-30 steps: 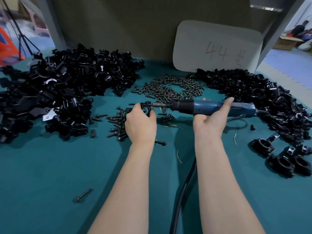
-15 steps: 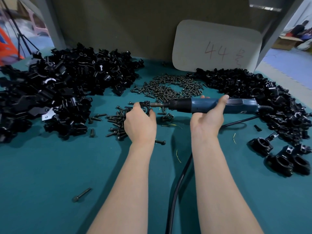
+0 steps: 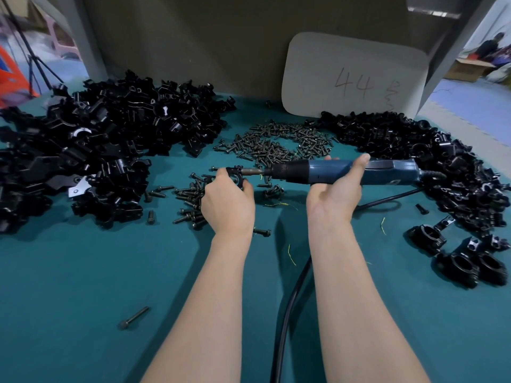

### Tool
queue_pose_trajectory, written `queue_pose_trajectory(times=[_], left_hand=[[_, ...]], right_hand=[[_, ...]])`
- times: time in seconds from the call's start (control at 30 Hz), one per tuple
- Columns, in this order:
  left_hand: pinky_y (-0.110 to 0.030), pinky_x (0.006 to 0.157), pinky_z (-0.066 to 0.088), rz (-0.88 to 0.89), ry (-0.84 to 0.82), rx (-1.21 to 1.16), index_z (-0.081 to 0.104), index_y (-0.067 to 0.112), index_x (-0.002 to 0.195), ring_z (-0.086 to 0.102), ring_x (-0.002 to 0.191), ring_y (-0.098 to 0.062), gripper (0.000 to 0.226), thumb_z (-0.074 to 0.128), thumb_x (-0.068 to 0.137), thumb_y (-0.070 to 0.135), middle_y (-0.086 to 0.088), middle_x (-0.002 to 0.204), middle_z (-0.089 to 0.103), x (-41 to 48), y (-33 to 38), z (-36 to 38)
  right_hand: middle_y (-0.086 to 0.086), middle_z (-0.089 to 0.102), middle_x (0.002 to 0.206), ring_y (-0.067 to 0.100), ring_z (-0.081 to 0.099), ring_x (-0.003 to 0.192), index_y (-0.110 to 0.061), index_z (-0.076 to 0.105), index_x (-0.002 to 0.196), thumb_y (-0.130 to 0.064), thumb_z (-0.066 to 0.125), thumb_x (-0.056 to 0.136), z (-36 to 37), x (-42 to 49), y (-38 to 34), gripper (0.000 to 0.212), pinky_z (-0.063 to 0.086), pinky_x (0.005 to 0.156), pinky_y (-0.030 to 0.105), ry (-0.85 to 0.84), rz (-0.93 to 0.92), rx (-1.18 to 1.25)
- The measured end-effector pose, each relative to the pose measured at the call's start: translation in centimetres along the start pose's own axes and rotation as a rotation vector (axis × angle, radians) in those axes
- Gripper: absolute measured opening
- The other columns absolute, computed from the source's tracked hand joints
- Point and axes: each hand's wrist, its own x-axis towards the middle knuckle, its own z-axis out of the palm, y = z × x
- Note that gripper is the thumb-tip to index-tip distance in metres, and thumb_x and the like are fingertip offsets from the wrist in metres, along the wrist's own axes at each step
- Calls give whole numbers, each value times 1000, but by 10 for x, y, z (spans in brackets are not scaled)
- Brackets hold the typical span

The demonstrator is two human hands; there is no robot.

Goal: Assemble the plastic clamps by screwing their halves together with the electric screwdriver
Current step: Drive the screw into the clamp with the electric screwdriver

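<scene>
My left hand (image 3: 228, 201) grips a small black plastic clamp (image 3: 235, 174) above the teal table, most of the clamp hidden behind my fingers. My right hand (image 3: 336, 193) holds the blue electric screwdriver (image 3: 340, 174) level, pointing left, with its bit (image 3: 251, 170) pressed against the clamp's right side. Heaps of black clamp halves lie at the left (image 3: 96, 139) and at the right (image 3: 431, 156). A pile of dark screws (image 3: 276, 143) sits at the back centre, and a smaller cluster of screws (image 3: 190, 197) lies just left of my left hand.
Three assembled clamps (image 3: 467, 264) stand at the right front. The screwdriver's black cable (image 3: 287, 313) runs between my forearms to the near edge. A lone screw (image 3: 134, 317) lies front left. A grey card marked 44 (image 3: 354, 78) leans on the back wall.
Both hands with the screwdriver and clamp shifted slightly left and away from me, bit staying against the clamp. The cable moved a little left.
</scene>
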Motion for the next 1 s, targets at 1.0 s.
queue_pose_trajectory(times=[1.0], left_hand=[[-27, 52, 36, -13, -195, 93, 58, 15, 95, 55, 68, -25, 25, 61, 84, 38, -2, 72, 57, 11, -4, -8]], right_hand=[[6, 58, 93, 19, 62, 86, -18, 51, 115, -44, 54, 94, -4, 0, -6, 34, 54, 73, 28, -286, 36, 51]])
